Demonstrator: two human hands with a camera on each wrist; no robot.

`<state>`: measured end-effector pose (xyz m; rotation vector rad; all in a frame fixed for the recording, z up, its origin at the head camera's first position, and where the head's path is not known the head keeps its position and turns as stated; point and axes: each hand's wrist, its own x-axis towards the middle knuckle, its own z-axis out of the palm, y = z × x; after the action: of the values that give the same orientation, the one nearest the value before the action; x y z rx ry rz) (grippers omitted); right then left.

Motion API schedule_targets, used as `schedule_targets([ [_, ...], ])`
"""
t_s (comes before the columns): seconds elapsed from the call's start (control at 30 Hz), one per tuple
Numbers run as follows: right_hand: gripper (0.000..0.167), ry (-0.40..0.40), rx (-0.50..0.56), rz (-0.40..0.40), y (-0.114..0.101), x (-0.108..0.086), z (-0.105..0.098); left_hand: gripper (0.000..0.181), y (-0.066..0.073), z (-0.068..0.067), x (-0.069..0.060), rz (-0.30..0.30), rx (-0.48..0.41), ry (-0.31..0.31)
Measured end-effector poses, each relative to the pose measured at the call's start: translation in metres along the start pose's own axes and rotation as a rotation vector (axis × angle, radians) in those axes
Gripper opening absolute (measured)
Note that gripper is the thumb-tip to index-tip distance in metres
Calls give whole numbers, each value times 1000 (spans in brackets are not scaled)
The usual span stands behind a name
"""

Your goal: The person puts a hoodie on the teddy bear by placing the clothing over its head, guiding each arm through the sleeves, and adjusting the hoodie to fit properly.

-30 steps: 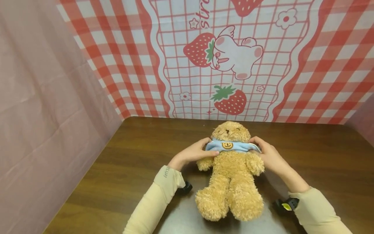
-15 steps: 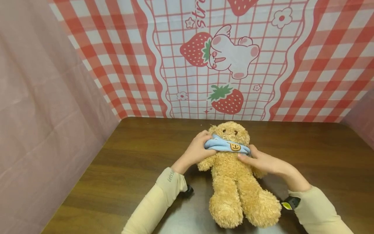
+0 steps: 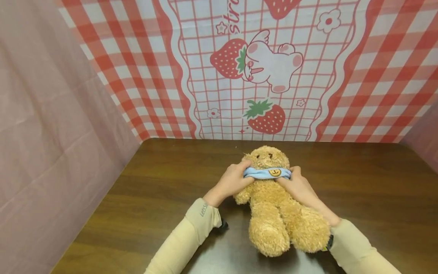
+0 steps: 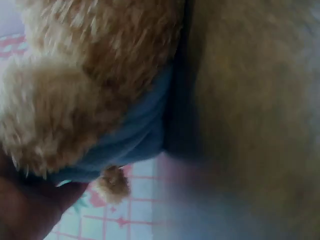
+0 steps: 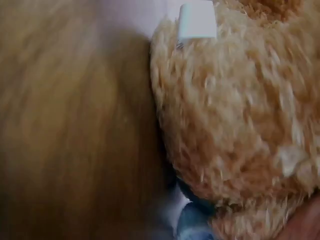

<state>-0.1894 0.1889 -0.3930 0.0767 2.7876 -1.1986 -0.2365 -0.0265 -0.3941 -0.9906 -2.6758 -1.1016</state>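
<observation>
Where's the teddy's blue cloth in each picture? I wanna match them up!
Head: the blue cloth crosses the bear below its face, between the left hand and right hand.
Left wrist: the blue cloth slants from the middle toward the lower left.
Right wrist: just a small bluish bit at the bottom, probably the cloth.
Shared landmark: the bear's shaggy fur.
</observation>
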Motion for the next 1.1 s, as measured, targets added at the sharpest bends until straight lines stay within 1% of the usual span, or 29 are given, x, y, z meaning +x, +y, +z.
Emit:
schedule_targets([
  [0.07,57,20,-3,-15,2,1,-2,12,1,-2,1,-25,-38,-54],
  [0.13,51,38,-18,-42,4,0,-5,16,3,-6,1,-57,-80,-80],
  [0.2,45,76,-58,-106,5,0,-7,22,5,-10,0,-73,-93,-85],
  [0.23,42,118,-88,-157,5,0,-7,25,6,-12,0,-69,-79,-82],
  [0.27,38,175,-118,-219,5,0,-8,28,9,-15,-1,-55,-59,-71],
  [0.3,34,241,-153,-292,5,0,-8,30,12,-18,-1,-27,-30,-57],
  [0.37,27,380,-234,-462,4,1,-10,27,22,-24,-2,69,29,-33],
  [0.4,25,434,-276,-545,3,2,-10,24,28,-27,-3,123,67,-36],
  [0.43,25,468,-310,-617,2,2,-11,21,35,-29,-3,158,101,-57],
  [0.5,25,496,-351,-735,-1,2,-12,17,46,-30,-3,205,181,-109],
  [0.53,24,491,-360,-776,-2,2,-12,16,51,-29,-3,210,216,-140],
  [0.6,23,467,-361,-820,-2,1,-12,20,56,-25,-3,193,296,-197],
  [0.63,23,469,-358,-837,-3,1,-12,23,56,-23,-2,179,333,-207],
  [0.7,19,503,-359,-900,-3,2,-13,27,56,-18,0,183,380,-190],
  [0.77,12,537,-346,-983,-4,1,-12,29,54,-12,2,196,391,-174],
  [0.83,13,571,-346,-1088,-9,1,-10,28,55,-7,4,211,394,-159],
  [0.87,17,571,-346,-1117,-12,0,-9,28,56,-4,5,219,396,-148],
  [0.9,18,564,-346,-1127,-15,0,-9,28,57,-2,6,224,403,-137],
  [0.93,17,548,-348,-1115,-18,0,-8,26,58,0,6,222,407,-126],
  [0.97,13,531,-354,-1088,-20,-1,-8,26,59,1,7,214,412,-111],
  [1.0,8,514,-362,-1044,-22,-1,-8,27,60,2,6,196,416,-97],
  [1.03,7,496,-365,-985,-22,-2,-8,28,61,3,6,176,421,-83],
  [1.1,14,490,-386,-887,-20,-3,-10,33,61,2,4,119,421,-61],
])
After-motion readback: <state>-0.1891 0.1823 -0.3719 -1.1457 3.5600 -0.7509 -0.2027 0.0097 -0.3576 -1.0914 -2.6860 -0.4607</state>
